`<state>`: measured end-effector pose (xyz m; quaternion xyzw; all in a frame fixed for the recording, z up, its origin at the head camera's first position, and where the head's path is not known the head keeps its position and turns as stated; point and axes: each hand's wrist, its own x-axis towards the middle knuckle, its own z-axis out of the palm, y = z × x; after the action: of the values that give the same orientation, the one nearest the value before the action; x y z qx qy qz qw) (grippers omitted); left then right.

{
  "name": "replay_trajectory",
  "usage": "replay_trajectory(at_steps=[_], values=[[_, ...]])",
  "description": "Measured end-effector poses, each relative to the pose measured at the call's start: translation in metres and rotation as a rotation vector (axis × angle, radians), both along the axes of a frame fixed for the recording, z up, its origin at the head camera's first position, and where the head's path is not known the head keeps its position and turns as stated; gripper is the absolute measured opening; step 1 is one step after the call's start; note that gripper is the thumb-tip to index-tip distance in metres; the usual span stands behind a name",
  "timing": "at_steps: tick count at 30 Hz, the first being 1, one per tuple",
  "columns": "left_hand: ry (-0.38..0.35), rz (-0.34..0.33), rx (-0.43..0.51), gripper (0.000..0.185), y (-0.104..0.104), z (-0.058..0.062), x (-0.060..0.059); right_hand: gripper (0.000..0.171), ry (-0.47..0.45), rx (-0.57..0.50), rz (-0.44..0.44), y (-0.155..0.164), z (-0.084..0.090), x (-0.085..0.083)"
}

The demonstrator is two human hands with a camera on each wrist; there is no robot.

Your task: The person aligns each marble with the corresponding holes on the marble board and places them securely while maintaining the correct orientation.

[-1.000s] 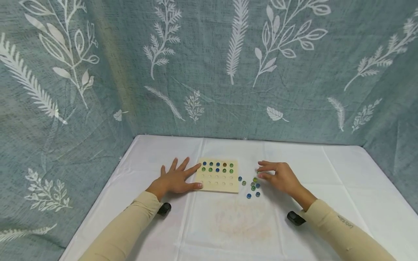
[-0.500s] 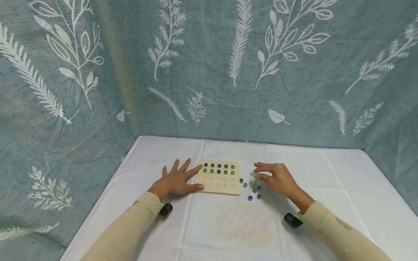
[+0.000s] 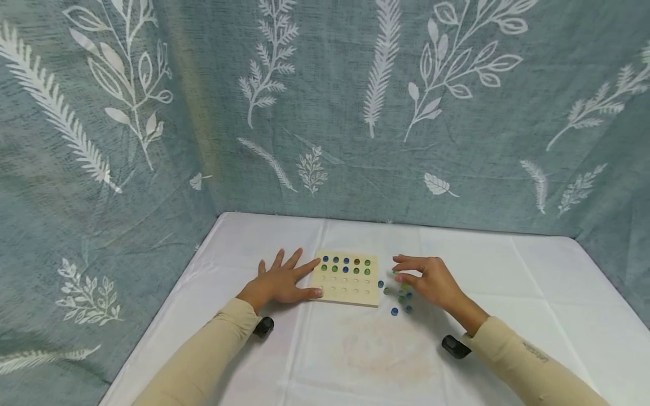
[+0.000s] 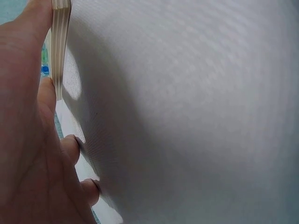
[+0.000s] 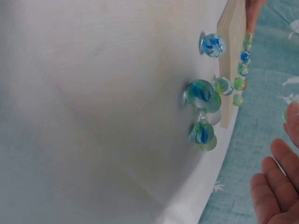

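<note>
While pressed flat on the white tablecloth [image 3: 355,361], left hand [image 3: 281,283] noted with fingers spread, index finger and thumb touching the left edge of the square pale wooden peg board [image 3: 347,285]. Board edge also seen against the thumb in the left wrist view. Two far rows of board holes filled with blue, green and one brownish glass marble; nearer rows unfilled. Loose blue and green glass marbles [image 3: 398,298] scattered on the cloth just right of the board, confirmed in the right wrist view [image 5: 202,95]. Right hand [image 3: 426,280] raised slightly above that cluster, thumb and fingertips pinching one small greenish marble [image 3: 395,273]. Teal leaf-patterned fabric backdrop [image 3: 325,113] behind.
</note>
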<state>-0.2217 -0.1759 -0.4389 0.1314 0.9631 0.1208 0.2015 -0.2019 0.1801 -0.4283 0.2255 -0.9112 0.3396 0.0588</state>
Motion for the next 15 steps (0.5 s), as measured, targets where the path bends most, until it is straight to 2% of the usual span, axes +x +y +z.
replay_trajectory(at_steps=[6,15], values=[[0.001,-0.01,0.023,0.085,0.003,0.0,0.004,0.02,0.001,-0.001,-0.015,-0.004,-0.001,0.003],[0.007,-0.003,0.002,0.085,-0.003,0.004,0.003,0.02,0.001,-0.047,0.024,-0.015,-0.002,0.001]])
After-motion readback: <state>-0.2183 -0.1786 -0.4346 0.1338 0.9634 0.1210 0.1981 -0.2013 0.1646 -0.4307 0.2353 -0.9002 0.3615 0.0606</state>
